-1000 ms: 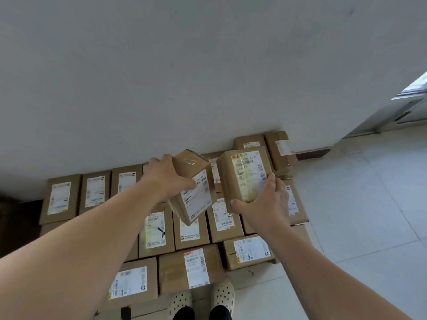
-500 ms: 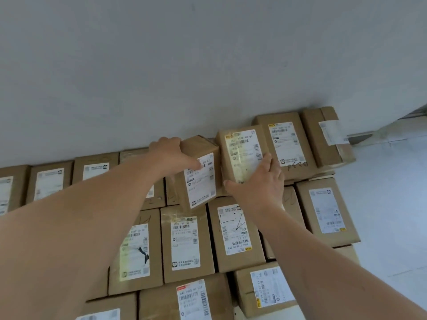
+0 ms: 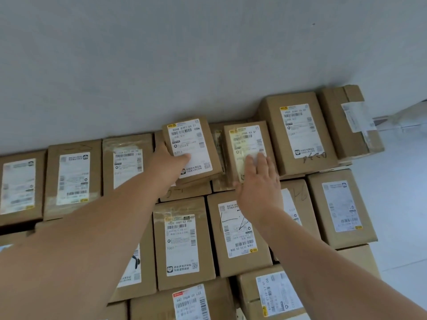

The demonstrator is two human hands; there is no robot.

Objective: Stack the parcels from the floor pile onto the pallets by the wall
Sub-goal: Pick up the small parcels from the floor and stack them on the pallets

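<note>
Two small brown cardboard parcels with white labels lie flat in the back row against the wall. My left hand (image 3: 168, 162) holds the left parcel (image 3: 196, 139) at its near left corner, thumb on the label. My right hand (image 3: 258, 183) rests with straight fingers on top of the right parcel (image 3: 245, 142). Both parcels sit on top of other stacked parcels. The pallets underneath are hidden by the boxes.
Several similar labelled parcels fill the rows around them, such as a taller box (image 3: 298, 132) to the right and one (image 3: 184, 243) nearer me. The grey wall (image 3: 184, 54) rises right behind the stack. Pale tiled floor (image 3: 402, 204) lies to the right.
Both parcels went from being carried tilted in the air to lying flat on the back row. My right hand's fingers have straightened on top of its parcel. The view came closer to the stack.
</note>
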